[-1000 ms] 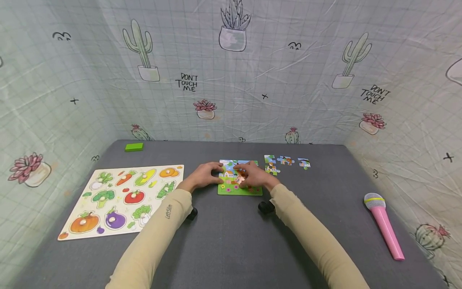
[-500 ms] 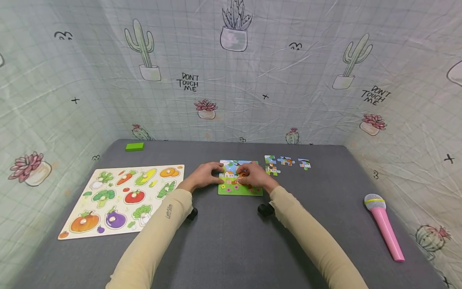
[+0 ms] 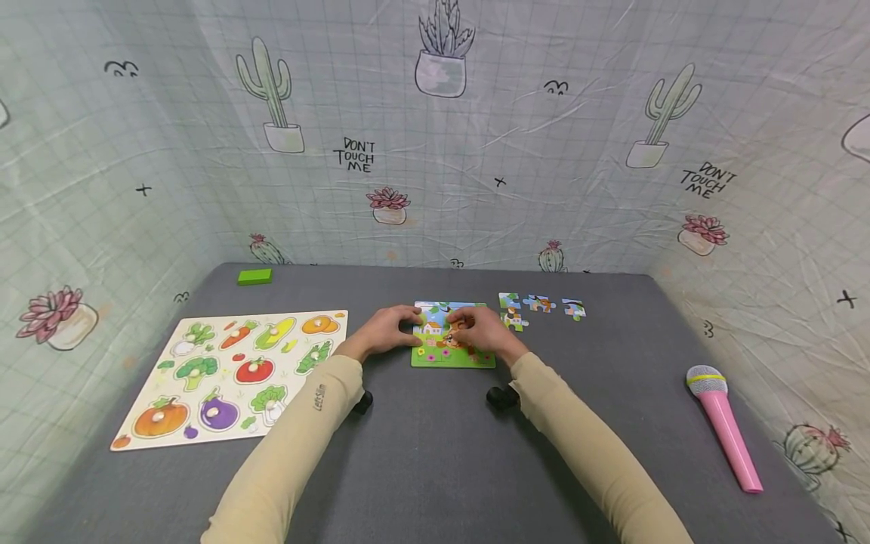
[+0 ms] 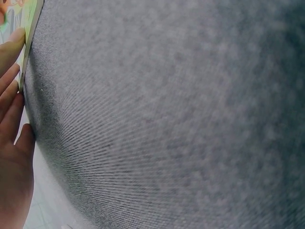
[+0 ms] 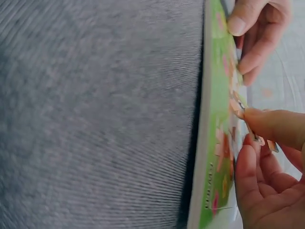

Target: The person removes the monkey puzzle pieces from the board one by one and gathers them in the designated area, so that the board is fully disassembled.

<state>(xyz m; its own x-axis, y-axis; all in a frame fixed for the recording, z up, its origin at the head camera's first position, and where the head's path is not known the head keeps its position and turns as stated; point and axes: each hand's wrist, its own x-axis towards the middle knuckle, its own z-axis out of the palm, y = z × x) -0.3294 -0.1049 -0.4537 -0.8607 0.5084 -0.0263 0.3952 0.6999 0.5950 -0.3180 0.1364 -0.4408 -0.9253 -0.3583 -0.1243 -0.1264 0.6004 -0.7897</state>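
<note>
A small picture puzzle board (image 3: 435,362) with a green lower border and a little house lies at the middle of the table. My left hand (image 3: 383,329) rests at its left edge; in the left wrist view the thumb (image 4: 14,45) lies on the rim and the fingers run along the side. Over the board's right half, my right hand (image 3: 482,330) pinches a jigsaw piece (image 5: 257,139) between thumb and fingertips, low over the picture. Most of that piece is hidden by the fingers in the head view.
Several loose jigsaw pieces (image 3: 540,303) lie just right of the board. A vegetable knob puzzle (image 3: 231,408) is at the left, a green block (image 3: 254,276) at the back left. A pink toy microphone (image 3: 729,434) lies near the right edge. Patterned cloth walls enclose the table (image 3: 428,468).
My right hand has shifted and tilted slightly over the board, with its fingertips drawn closer together on the piece. The left hand stays at the board's left edge.
</note>
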